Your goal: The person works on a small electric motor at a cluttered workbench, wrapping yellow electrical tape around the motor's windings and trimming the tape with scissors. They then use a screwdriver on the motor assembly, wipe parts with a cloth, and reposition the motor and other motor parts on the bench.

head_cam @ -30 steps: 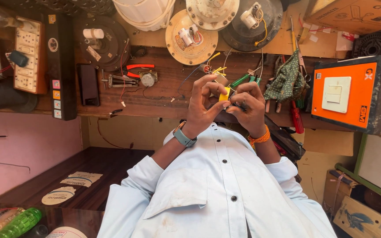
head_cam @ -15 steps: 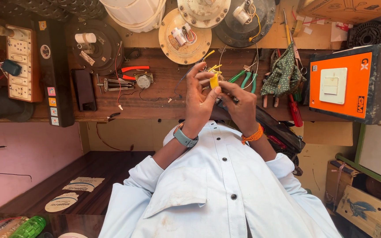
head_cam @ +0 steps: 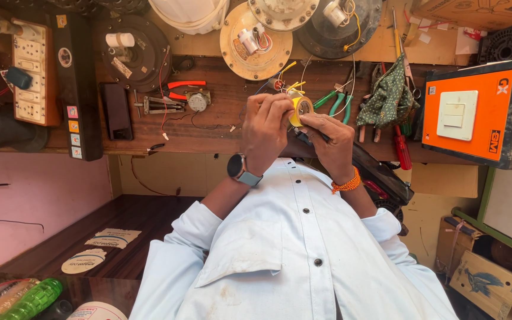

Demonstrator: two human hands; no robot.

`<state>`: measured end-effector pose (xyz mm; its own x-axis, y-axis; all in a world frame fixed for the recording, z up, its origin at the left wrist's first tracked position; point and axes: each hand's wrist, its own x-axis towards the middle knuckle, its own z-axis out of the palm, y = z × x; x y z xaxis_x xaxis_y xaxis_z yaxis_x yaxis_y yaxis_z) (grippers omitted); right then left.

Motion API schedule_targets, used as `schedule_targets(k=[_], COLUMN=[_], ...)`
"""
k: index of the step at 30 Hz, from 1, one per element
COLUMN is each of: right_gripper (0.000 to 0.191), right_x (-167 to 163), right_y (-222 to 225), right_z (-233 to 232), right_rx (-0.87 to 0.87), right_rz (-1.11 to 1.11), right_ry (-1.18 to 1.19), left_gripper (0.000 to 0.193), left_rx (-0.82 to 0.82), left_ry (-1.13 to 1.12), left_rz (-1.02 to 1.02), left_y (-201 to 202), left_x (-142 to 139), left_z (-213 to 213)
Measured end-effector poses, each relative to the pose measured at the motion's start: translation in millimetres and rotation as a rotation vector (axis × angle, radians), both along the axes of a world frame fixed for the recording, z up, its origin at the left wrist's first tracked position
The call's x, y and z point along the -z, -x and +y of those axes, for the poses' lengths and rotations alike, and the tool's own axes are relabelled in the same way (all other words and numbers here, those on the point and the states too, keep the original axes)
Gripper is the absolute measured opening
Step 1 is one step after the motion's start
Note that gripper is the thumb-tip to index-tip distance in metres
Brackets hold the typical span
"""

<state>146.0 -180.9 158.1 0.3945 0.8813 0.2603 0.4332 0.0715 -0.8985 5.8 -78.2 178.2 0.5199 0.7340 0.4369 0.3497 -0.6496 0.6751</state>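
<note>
Roll of yellow tape (head_cam: 299, 109): held upright between both hands above the near edge of the wooden workbench (head_cam: 208, 127), its round face turned toward the camera, so its axis runs roughly along the line of sight. Left hand (head_cam: 266, 133), wristwatch (head_cam: 240, 169) on the wrist: fingers pressed together on the roll's left rim. Right hand (head_cam: 331, 142), orange bead bracelet (head_cam: 347, 184) on the wrist: fingertips pinching the roll's right rim, with a dark tool partly under the palm, its kind unclear. Both hands equally close. Thin yellow and white wires (head_cam: 294, 80) rise just behind the roll. Beyond: green-handled pliers (head_cam: 334, 101), red-handled pliers (head_cam: 179, 89), round fan motor plates (head_cam: 255, 41). Right edge: orange box with a white switch (head_cam: 458, 115). Left edge: socket board (head_cam: 29, 71). Cardboard box (head_cam: 493, 284) on the floor, contents not visible.
</note>
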Motion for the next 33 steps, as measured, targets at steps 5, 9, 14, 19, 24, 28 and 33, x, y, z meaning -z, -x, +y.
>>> schedule_targets(k=[5,9,14,19,24,28,33], right_gripper=[0.026,0.026,0.025,0.027,0.024,0.021,0.024], right_x=[8.9,19.5,20.1,1.6,-11.4,-11.2,-9.4], right_y=[-0.6,-4.9,-4.4,-6.1,1.2,0.8,-15.8], right_z=[-1.5,-5.6,-9.0,-2.1,8.8,8.4,-6.7], right_rx=[-0.001,0.032,0.042,-0.098,-0.167,-0.210,-0.230], right_rz=[-0.019,0.171,0.244,0.321,0.236,0.356,0.484], right_ry=[0.062,0.077,0.098,0.189,0.430,0.485,0.554], left_gripper=[0.007,0.008,0.019,0.014,0.015,0.014,0.017], left_rx=[-0.118,0.022,0.204,0.191,0.267,0.176,-0.068], left_ry=[0.342,0.741,0.380,0.051,-0.157,-0.100,0.361], left_rz=[-0.033,-0.259,-0.271,-0.128,0.041,0.100,-0.116], left_y=[-15.0,-9.1,0.6,-2.5,6.9,11.0,1.7], left_x=[23.5,25.3,3.4,-5.4,5.5,26.4,66.9], left_z=[-0.4,9.8,14.1,16.8,20.3,16.0,11.0])
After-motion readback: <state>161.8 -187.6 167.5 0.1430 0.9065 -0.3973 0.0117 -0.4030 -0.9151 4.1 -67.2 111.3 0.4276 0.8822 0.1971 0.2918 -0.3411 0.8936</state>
